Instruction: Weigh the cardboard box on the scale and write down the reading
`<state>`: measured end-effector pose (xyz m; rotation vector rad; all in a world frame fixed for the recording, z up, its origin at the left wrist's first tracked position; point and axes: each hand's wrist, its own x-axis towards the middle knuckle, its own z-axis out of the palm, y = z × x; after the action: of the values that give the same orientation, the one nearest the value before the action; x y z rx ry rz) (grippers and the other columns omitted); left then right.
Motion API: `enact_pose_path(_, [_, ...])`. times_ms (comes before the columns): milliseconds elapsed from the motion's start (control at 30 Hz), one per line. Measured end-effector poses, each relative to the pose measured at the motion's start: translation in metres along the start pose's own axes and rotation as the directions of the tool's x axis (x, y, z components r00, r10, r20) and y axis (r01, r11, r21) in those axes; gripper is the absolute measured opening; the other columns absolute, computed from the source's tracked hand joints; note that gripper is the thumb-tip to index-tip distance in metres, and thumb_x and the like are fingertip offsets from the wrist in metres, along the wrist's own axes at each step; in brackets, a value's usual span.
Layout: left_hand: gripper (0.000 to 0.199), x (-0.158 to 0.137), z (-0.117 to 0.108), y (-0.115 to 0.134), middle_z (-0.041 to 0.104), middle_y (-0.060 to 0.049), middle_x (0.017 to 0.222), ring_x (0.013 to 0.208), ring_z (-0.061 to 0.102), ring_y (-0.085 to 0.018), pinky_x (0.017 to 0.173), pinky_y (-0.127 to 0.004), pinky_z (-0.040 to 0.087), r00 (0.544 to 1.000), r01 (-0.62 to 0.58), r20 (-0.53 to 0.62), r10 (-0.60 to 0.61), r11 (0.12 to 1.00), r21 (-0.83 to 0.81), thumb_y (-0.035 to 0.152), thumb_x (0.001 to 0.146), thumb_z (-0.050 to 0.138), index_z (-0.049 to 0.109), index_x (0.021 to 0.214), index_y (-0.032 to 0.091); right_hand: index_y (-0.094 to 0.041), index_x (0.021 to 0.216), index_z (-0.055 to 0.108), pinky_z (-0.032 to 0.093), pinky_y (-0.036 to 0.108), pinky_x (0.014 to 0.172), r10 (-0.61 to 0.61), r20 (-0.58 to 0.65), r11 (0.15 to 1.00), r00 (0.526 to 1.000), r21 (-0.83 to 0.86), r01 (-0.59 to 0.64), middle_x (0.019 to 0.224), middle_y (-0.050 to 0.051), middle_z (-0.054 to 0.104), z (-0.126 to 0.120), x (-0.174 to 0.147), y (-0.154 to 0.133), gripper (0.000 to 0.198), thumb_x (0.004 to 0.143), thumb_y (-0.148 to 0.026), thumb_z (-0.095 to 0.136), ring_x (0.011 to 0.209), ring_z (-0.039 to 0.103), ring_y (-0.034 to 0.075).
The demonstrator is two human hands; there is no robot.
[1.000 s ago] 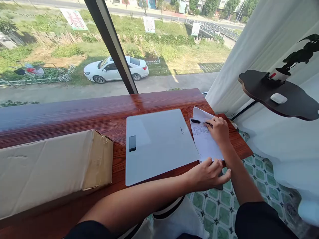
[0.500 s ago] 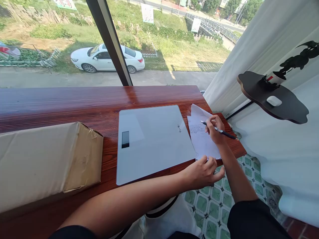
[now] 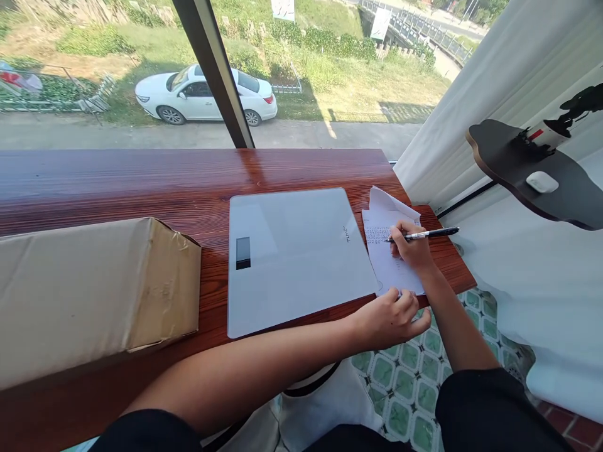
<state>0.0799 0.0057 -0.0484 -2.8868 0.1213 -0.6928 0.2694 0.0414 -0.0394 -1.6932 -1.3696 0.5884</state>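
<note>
On the wooden counter [image 3: 141, 182] by the window, head view only: glossy red-brown plank top, strong grain, long and narrow, right end squared off above the green patterned floor tiles [image 3: 414, 370].

White glass scale [image 3: 296, 257] lies flat mid-counter: smooth, rounded corners, small dark display near its left edge, small logo near its right edge. Cardboard box [image 3: 89, 289] sits to its left, matte, creased, brown tape on the end flap; its left part is cut off by the frame.

Paper sheet [image 3: 391, 260] lies just right of the scale, touching or slightly tucked against its edge. White, thin, top corner curled up. Faint lines of writing on it, too small to read.

Right hand [image 3: 412, 248] rests on the sheet, fingers closed around a black pen [image 3: 431, 234]. Tip points left onto the paper, barrel sticks out right past the knuckles. Tip contact hard to confirm.

Left hand [image 3: 389, 320] sits at the near counter edge, fingers loosely curled, fingertips on the sheet's lower corner. Nothing gripped. That corner is hidden under the fingers.

Dark curvy wall shelf [image 3: 509, 166] at right carries a small white item [image 3: 541, 182]; shape unclear, shelf cropped.
</note>
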Motion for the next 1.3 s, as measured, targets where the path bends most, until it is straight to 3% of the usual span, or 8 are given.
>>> enact_pose_path(167, [0.039, -0.0001, -0.0007, -0.0002, 0.069, -0.018, 0.119, 0.102, 0.063, -0.023, 0.074, -0.034, 0.044, 0.999, -0.007, 0.039, 0.008, 1.000, -0.029, 0.022, 0.098, 0.042, 0.053, 0.135, 0.014, -0.019, 0.067, 0.044, 0.037, 0.023, 0.043, -0.029, 0.014, 0.996, 0.999, -0.085, 0.030, 0.047, -0.003, 0.052, 0.0001, -0.0001, 0.0019, 0.038, 0.090, -0.041, 0.064, 0.038, 0.050, 0.011])
enact_pose_path(400, [0.039, 0.0000, -0.0014, -0.0002, 0.068, -0.018, 0.120, 0.104, 0.062, -0.023, 0.074, -0.034, 0.043, 0.999, -0.001, 0.048, 0.003, 0.999, -0.034, 0.024, 0.097, 0.045, 0.053, 0.134, 0.014, -0.020, 0.068, 0.043, 0.038, 0.023, 0.041, 0.035, 0.043, 0.999, 0.998, 0.013, -0.035, 0.048, -0.003, 0.052, 0.0032, 0.0020, 0.0043, 0.040, 0.095, -0.045, 0.056, 0.038, 0.047, 0.010])
enact_pose_path(700, [0.038, 0.0009, -0.0028, -0.0014, 0.068, -0.016, 0.117, 0.103, 0.061, -0.022, 0.075, -0.034, 0.042, 0.998, 0.006, 0.056, -0.003, 0.999, -0.046, 0.022, 0.098, 0.042, 0.054, 0.132, 0.014, -0.019, 0.066, 0.043, 0.039, 0.023, 0.045, 0.027, 0.049, 0.998, 0.998, -0.054, -0.025, 0.047, -0.002, 0.052, 0.0042, 0.0016, 0.0000, 0.039, 0.095, -0.043, 0.056, 0.040, 0.048, 0.010])
enact_pose_path(1033, [0.036, 0.0028, 0.0003, 0.0003, 0.069, -0.016, 0.114, 0.101, 0.062, -0.022, 0.073, -0.035, 0.042, 1.000, 0.015, 0.028, -0.014, 0.998, -0.068, 0.020, 0.097, 0.042, 0.056, 0.130, 0.013, -0.020, 0.066, 0.043, 0.037, 0.023, 0.039, 0.064, 0.014, 0.997, 0.998, 0.031, -0.065, 0.048, -0.003, 0.051, 0.0030, 0.0019, 0.0031, 0.039, 0.094, -0.043, 0.056, 0.037, 0.046, 0.010])
enact_pose_path(1300, [0.037, 0.0025, -0.0028, -0.0013, 0.069, -0.015, 0.115, 0.100, 0.061, -0.021, 0.073, -0.034, 0.040, 0.998, 0.021, 0.055, -0.016, 0.997, -0.079, 0.019, 0.099, 0.037, 0.055, 0.131, 0.014, -0.020, 0.066, 0.044, 0.038, 0.024, 0.043, 0.044, 0.032, 0.999, 0.999, -0.026, -0.043, 0.048, -0.003, 0.051, 0.0030, 0.0021, 0.0014, 0.038, 0.096, -0.041, 0.055, 0.039, 0.047, 0.010])
